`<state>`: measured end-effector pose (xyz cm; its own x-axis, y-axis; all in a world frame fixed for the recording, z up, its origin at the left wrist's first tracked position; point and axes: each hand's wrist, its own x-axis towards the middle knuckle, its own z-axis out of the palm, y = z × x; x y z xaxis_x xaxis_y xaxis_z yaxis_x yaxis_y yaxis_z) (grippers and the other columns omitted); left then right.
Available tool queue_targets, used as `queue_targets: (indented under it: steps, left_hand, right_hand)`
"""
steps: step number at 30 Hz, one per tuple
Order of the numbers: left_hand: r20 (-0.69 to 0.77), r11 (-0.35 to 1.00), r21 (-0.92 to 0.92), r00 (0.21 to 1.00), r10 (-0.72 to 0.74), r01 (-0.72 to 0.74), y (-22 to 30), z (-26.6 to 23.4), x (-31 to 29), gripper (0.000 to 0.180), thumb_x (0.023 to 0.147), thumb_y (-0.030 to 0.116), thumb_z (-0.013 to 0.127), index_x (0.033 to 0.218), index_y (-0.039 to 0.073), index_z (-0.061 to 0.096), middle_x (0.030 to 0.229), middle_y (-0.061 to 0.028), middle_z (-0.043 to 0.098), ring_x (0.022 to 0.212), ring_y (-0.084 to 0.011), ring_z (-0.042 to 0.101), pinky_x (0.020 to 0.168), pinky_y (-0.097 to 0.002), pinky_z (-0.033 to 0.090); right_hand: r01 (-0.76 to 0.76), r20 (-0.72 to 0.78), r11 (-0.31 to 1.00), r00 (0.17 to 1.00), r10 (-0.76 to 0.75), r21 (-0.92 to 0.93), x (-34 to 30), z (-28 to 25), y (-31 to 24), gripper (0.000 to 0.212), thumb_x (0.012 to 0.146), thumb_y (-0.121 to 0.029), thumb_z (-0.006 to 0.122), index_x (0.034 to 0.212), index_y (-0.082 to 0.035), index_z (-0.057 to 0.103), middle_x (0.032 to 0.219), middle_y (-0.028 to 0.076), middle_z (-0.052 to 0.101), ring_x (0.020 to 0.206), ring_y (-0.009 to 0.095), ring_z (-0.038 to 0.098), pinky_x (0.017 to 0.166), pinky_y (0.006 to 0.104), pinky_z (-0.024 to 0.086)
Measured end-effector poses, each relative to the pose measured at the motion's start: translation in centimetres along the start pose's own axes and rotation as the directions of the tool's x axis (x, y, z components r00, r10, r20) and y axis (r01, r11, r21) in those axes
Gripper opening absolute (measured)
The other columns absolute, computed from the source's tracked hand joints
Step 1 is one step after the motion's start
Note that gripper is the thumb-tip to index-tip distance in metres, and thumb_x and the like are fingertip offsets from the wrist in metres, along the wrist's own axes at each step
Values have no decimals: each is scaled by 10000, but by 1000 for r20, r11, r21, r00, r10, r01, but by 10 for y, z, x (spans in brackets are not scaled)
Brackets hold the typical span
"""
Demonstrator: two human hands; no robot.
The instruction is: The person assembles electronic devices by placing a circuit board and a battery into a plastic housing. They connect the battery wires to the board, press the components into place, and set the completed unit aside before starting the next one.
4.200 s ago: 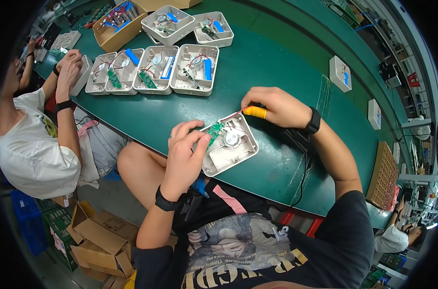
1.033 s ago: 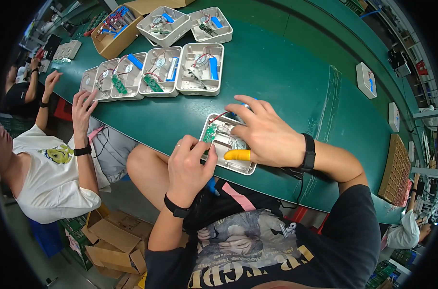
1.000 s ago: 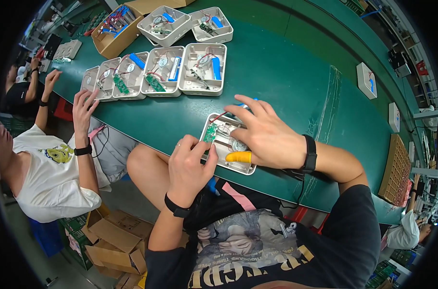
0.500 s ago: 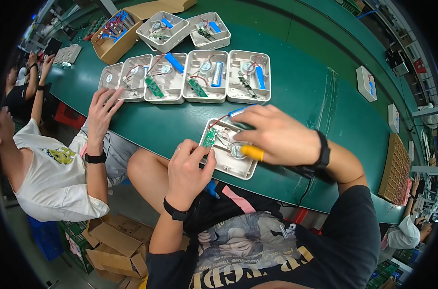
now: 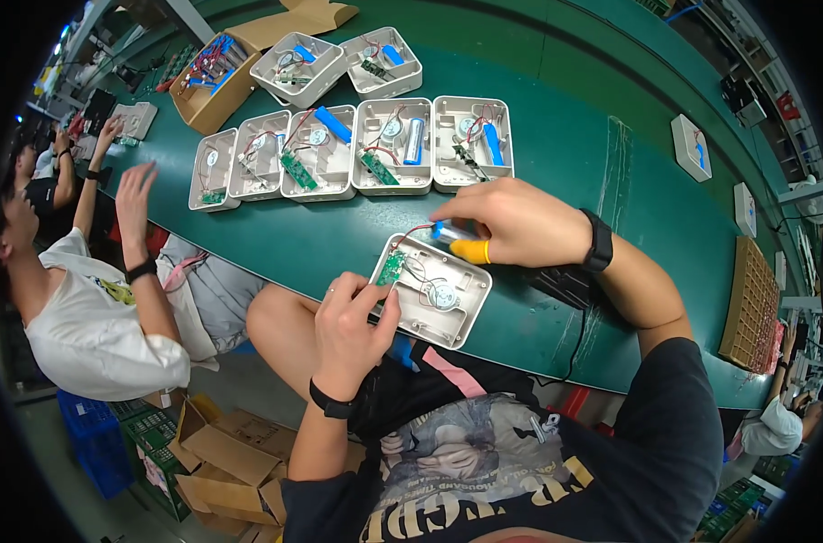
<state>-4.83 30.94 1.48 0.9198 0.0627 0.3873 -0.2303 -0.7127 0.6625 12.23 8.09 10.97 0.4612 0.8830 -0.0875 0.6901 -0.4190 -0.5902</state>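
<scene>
In front of me, tilted on the green table, is a light grey plastic housing (image 5: 419, 323) with its hollow side up. A green circuit board (image 5: 392, 267) is at its left side, and thin wires run from there to a round speaker (image 5: 442, 295) inside. My left hand (image 5: 350, 317) grips the housing's left edge, its thumb beside the board. Over the far edge, my right hand (image 5: 525, 222), with a yellow finger cot (image 5: 470, 251) on one digit, pinches a blue cylindrical battery (image 5: 446, 233). A red wire leads from the battery toward the board.
Beyond lies a row of similar housings (image 5: 393, 188) with batteries and boards. Two more housings (image 5: 382, 88) and a cardboard box (image 5: 197, 112) of batteries stand behind. A black device (image 5: 561, 288) with a cable sits under my right wrist. On the left, a co-worker's hand (image 5: 133, 204) is raised.
My right hand has drawn back from the speaker, leaving it uncovered, and the battery is now pinched lower, near the housing's far edge. The co-worker's hand has left the row of housings.
</scene>
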Motion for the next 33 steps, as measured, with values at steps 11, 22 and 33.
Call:
queue_targets:
  steps: [11, 22, 33]
  left_hand:
    - [61, 998, 13, 996, -60, 60, 4, -1, -1, 88, 864, 92, 817, 921, 37, 780, 879, -98, 620, 815, -290, 656, 707, -411, 543]
    - [45, 999, -11, 998, -45, 46, 1, 1, 1, 87, 857, 89, 824, 900, 32, 775, 863, -91, 618, 791, -287, 657, 675, -410, 540]
    - [5, 1000, 30, 1000, 7, -7, 3, -1, 1, 93, 858, 86, 812, 841, 42, 732, 849, -99, 605, 788, -300, 653, 681, -418, 541]
  right_hand:
    - [-111, 170, 928, 984, 53, 356, 6, 9, 5, 375, 926, -244, 813, 1195, -1, 720, 977, 93, 725, 825, 229, 671, 758, 374, 547]
    - [108, -90, 991, 991, -101, 74, -6, 22, -6, 360, 949, -211, 784, 1239, -16, 695, 1012, 167, 712, 859, 346, 713, 759, 439, 572]
    - [39, -83, 974, 995, -59, -224, -22, 50, -38, 367, 919, -124, 764, 1246, 13, 669, 994, 178, 632, 822, 384, 706, 727, 472, 585]
